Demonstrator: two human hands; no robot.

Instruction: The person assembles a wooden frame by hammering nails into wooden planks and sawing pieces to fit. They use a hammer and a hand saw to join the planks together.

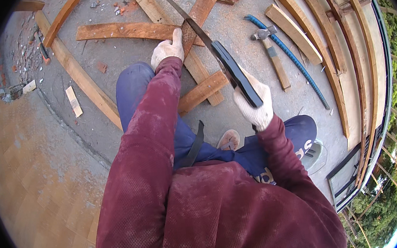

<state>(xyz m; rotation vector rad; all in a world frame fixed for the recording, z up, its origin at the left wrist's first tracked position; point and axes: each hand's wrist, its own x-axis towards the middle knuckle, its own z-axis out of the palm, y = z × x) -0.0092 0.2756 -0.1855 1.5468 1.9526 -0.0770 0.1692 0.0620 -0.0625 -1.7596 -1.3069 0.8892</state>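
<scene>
My right hand (259,101), in a white knit glove, is closed round the black handle of a handsaw (234,70). Its narrow blade points away and slightly left, crossing over the end of a reddish wooden board (127,31). My left hand (167,51), also gloved, grips that board's near side close to the blade, thumb stretched along it; the curled fingers are partly hidden. Beneath lie a crossing wider plank (201,10) and a long pale board (149,4). A shorter wooden piece (203,92) rests nearer my legs.
Right of the saw lie a hammer (273,59), a blue-green pry bar (297,62) and a short timber (294,33). Long timbers (310,22) line the right side. Another board (78,68) lies left, with rubble and a red-handled tool (42,47) beyond it. A bucket (314,156) stands by my right knee.
</scene>
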